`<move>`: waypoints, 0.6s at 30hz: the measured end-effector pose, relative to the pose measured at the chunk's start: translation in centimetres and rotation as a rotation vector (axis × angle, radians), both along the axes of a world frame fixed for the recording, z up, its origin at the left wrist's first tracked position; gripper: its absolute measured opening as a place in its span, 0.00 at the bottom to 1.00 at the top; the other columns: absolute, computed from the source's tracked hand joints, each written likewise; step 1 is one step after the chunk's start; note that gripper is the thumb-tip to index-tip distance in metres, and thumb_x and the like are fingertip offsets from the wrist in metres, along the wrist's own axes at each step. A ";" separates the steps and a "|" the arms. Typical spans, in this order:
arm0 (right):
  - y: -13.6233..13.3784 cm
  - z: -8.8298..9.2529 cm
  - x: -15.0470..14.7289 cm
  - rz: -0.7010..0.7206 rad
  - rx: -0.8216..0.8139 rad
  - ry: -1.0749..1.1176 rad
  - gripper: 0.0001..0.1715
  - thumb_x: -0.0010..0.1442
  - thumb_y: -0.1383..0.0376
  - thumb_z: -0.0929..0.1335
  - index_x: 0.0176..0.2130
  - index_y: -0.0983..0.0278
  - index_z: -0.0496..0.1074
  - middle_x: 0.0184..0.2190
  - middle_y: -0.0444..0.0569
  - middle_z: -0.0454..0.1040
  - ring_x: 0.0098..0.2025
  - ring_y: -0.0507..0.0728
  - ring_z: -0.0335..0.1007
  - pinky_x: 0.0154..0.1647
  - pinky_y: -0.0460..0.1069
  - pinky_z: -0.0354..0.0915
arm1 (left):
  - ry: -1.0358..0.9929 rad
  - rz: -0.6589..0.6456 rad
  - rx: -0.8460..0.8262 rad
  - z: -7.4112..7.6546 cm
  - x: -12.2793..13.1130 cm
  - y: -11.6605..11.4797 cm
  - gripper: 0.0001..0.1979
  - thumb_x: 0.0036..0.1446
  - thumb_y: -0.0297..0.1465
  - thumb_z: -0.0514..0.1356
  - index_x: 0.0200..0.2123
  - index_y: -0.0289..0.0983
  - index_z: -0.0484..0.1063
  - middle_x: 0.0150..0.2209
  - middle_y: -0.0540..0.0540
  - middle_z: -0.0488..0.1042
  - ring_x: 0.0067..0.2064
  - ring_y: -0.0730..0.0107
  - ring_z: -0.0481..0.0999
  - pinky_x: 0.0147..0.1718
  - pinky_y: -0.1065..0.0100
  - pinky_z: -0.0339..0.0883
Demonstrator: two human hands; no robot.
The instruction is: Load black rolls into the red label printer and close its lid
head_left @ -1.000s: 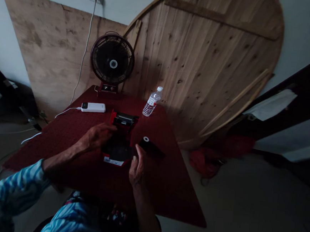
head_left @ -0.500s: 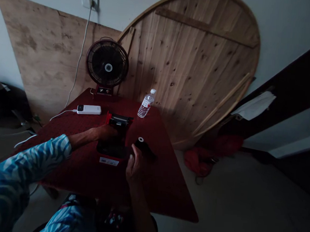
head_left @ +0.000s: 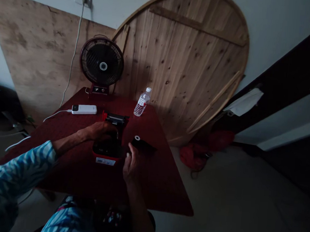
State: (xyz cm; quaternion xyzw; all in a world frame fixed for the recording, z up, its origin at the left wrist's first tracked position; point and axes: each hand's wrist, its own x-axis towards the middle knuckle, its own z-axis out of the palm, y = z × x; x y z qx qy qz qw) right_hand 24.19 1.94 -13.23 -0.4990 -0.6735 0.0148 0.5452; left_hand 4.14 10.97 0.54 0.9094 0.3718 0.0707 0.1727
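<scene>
Blue and white patterned cloth covers the sleeve (head_left: 19, 169) nearest the view, low on the left. The counter's (head_left: 160, 180) dark red top meets its near edge just above the person's lap, and its long right edge slants away from a sharp corner, leaving a broad strip of surface right of the hands. The right hand (head_left: 131, 164) is at the right side of a red and black machine (head_left: 106, 152), forefinger extended and the other fingers curled; whether they hold anything, I cannot tell. The machine lies mid-counter, a pale label (head_left: 105, 161) on its front and its hinged lid (head_left: 115, 119) raised at the back. The left hand (head_left: 100, 130) reaches over its dark hollow with bent fingers, their grip too shadowed to tell. Just beyond the right hand lies a dark roll (head_left: 144, 145) with a white ring at its end. Farther back sit a smooth white power bank (head_left: 84, 109), a ribbed clear plastic bottle (head_left: 141, 102) standing upright, and a round caged fan (head_left: 102, 61) before a knotty, round-edged plank panel (head_left: 180, 68).
</scene>
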 end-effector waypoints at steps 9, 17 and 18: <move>0.1 0.0 -0.1 -0.042 0.005 0.042 0.23 0.69 0.64 0.56 0.60 0.62 0.63 0.54 0.57 0.73 0.56 0.59 0.69 0.55 0.58 0.69 | -0.806 0.340 -0.153 -0.3 -7.6 -1.5 0.25 0.52 0.41 0.65 0.52 0.40 0.72 0.42 0.44 0.80 0.41 0.58 0.80 0.42 0.59 0.74; 0.2 -0.2 0.0 -0.016 -0.011 0.022 0.23 0.69 0.66 0.57 0.60 0.62 0.64 0.54 0.57 0.73 0.57 0.59 0.70 0.55 0.59 0.69 | -0.926 0.698 -0.217 -7.1 -10.0 -0.4 0.22 0.41 0.42 0.67 0.38 0.37 0.71 0.36 0.45 0.78 0.38 0.58 0.79 0.39 0.60 0.75; 0.1 -0.1 0.0 -0.021 -0.007 0.029 0.23 0.69 0.66 0.57 0.60 0.62 0.64 0.53 0.57 0.73 0.56 0.59 0.70 0.54 0.58 0.70 | -0.922 0.714 -0.225 -7.8 -9.9 -0.6 0.22 0.41 0.41 0.67 0.39 0.37 0.70 0.36 0.45 0.78 0.38 0.58 0.79 0.37 0.60 0.75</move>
